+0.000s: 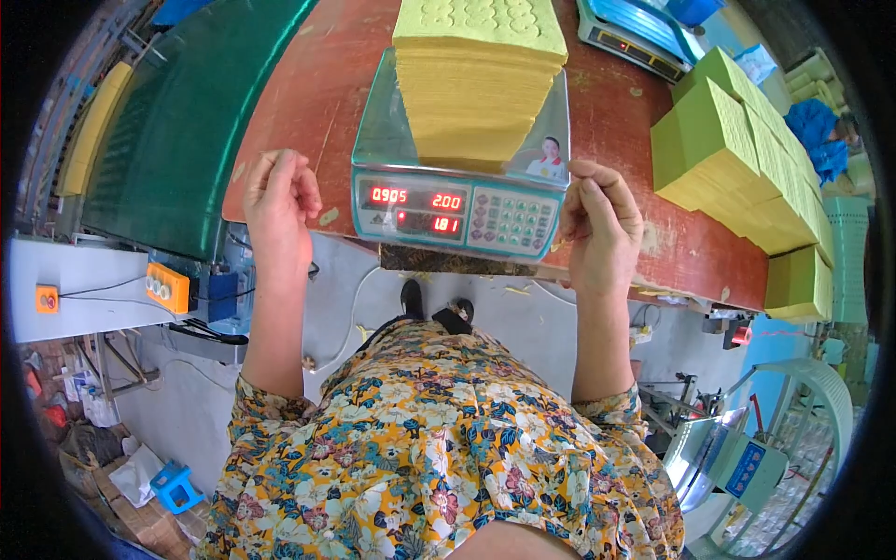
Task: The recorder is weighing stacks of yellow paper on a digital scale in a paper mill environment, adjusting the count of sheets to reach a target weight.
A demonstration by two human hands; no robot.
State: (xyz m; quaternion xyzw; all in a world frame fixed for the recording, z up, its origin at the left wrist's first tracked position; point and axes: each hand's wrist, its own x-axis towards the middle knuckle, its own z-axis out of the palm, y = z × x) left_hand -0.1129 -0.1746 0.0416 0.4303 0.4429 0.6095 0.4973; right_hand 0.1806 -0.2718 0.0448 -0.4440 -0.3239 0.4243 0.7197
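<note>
A tall stack of yellow paper sheets [476,93] with a scalloped embossed pattern on top rests on the pan of a digital scale [369,140]. Red digits glow on the scale's display, beside a keypad [511,222]. My left hand [282,201] hovers to the left of the scale, its fingers curled in and nothing visible in them. On the other side, my right hand [604,219] is by the scale's right front corner with its fingers bent together. I see nothing held in it, and whether it touches the scale's edge is unclear.
The scale stands near the front edge of a red worn table [308,103]. Several yellow stacks [714,159] line the table's right side. A second scale [635,37] is at the far right. To the left is a green belt surface [177,121] with orange switch boxes [168,287] nearby.
</note>
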